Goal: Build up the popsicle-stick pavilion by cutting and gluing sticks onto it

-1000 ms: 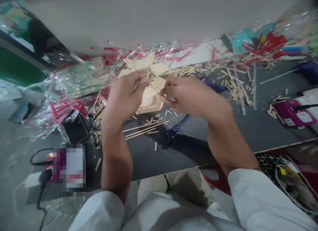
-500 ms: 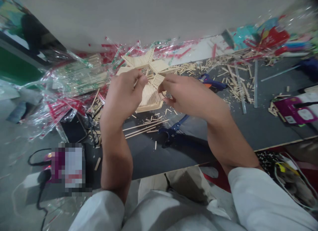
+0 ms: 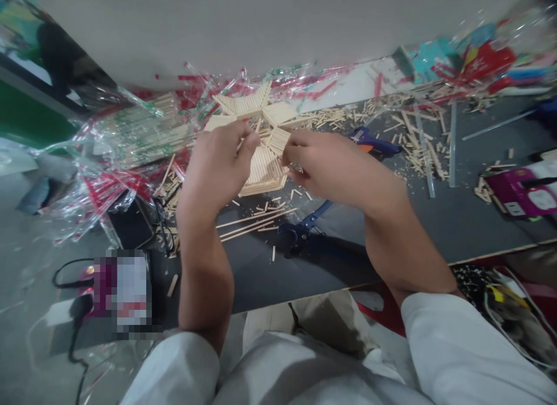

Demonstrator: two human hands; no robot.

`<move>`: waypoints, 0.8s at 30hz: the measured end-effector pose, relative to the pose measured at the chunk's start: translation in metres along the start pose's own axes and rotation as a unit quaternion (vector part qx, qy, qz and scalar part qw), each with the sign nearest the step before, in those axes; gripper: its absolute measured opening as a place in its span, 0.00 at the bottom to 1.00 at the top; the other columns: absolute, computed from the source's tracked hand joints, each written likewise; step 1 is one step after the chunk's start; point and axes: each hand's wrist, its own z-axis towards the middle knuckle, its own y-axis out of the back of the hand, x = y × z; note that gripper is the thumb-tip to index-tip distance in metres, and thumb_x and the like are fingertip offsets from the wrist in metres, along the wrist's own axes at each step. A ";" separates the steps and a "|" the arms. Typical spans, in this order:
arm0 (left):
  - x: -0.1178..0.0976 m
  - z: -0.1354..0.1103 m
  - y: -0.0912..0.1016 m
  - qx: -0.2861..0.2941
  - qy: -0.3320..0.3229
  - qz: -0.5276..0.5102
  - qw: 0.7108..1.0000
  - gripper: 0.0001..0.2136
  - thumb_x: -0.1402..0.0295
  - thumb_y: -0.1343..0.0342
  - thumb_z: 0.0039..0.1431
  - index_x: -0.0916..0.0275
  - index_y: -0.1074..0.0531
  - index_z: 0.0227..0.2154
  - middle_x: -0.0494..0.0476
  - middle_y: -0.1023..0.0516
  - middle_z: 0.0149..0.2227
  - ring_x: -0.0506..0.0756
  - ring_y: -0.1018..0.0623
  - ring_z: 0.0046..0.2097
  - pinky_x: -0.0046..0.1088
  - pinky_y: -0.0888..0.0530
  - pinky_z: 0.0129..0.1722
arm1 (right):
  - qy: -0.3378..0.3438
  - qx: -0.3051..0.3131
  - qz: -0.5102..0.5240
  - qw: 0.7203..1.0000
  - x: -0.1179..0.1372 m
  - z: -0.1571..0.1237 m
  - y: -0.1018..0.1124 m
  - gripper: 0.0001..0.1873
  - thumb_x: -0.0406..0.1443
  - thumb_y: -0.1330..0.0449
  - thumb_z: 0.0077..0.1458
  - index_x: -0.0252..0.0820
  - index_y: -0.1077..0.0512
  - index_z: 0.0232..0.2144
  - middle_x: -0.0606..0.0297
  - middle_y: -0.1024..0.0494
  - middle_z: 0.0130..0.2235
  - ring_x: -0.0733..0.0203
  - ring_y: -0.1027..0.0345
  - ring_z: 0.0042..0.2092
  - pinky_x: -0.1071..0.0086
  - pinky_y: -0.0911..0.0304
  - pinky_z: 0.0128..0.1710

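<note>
A pale model built of thin wooden sticks (image 3: 263,167) stands on the dark table, with ribbed, roof-like panels flaring around its top. My left hand (image 3: 220,167) is at its left side, thumb and fingers pinched together; what lies between them is hidden. A short stick (image 3: 258,125) shows just above that thumb tip. On the right side, my right hand (image 3: 333,167) has its fingers closed at the edge of a small ribbed panel (image 3: 279,139) of the model. Its fingertips are partly hidden behind the hand.
A blue cutter (image 3: 300,234) lies below the model beside several long thin sticks (image 3: 256,222). Behind my right hand is a blue glue gun (image 3: 378,147). Clear glue sticks (image 3: 424,152) and stick scraps lie to the right, plastic-wrapped stick bundles (image 3: 143,129) to the left.
The view has shifted slightly. My right hand and the small panel sit marginally farther right; both hands keep nearly the same pose at the model.
</note>
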 end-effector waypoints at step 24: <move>0.000 0.000 -0.007 0.034 -0.032 -0.035 0.998 0.11 0.63 0.46 0.71 0.55 0.26 0.31 0.58 0.24 0.29 0.64 0.19 0.44 0.39 0.26 0.46 | -0.001 0.053 -0.053 0.997 0.002 -0.002 0.013 0.16 0.28 0.40 0.64 0.37 0.23 0.53 0.51 0.21 0.56 0.48 0.25 0.48 0.63 0.42 0.36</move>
